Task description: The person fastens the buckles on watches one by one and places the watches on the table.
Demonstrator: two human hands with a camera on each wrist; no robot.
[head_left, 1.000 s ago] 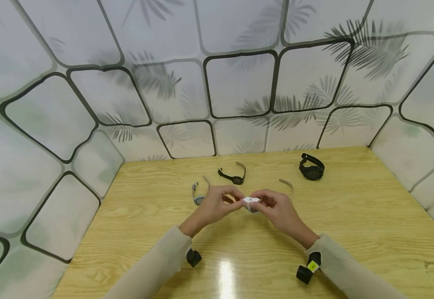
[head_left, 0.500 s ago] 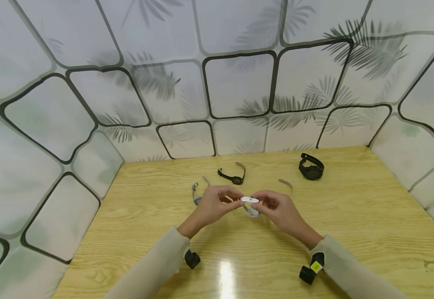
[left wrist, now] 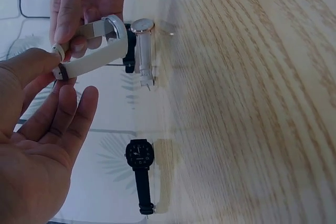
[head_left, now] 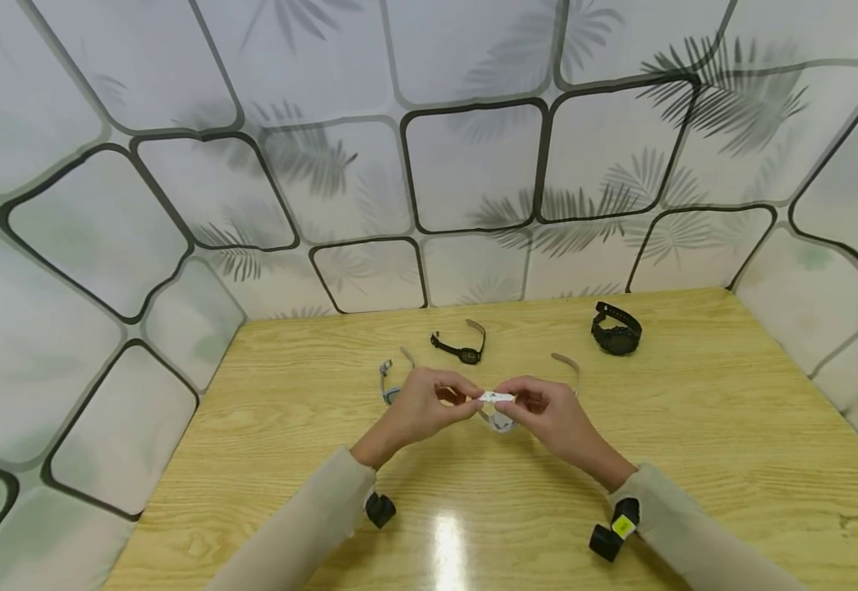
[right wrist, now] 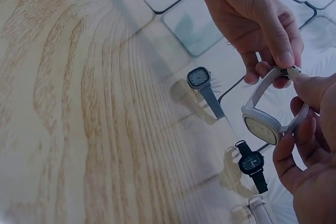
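Both hands hold a white wristwatch (right wrist: 262, 125) above the table, its strap bent into a loop and its dial hanging below the fingers. My left hand (head_left: 429, 404) pinches the strap near the dark buckle, thumb against fingers. From the other side my right hand (head_left: 550, 414) pinches the other strap end with thumb and fingers. The two strap ends meet between the fingertips, so how they join is partly hidden. Just behind the hands lie a grey-blue watch (head_left: 392, 396), a black watch (head_left: 469, 355) and a pale-strapped watch (left wrist: 143, 43), the last mostly covered in the head view.
A large black watch (head_left: 617, 338) lies at the back right of the wooden table (head_left: 288, 492). Patterned pale panels (head_left: 473, 164) stand along the back and sides. A small black camera hangs at each wrist.
The watch dial hangs lower and shows more beneath the fingers than a second ago. The white strap ends between the fingertips have tilted slightly. Both hands stay nearly in place.
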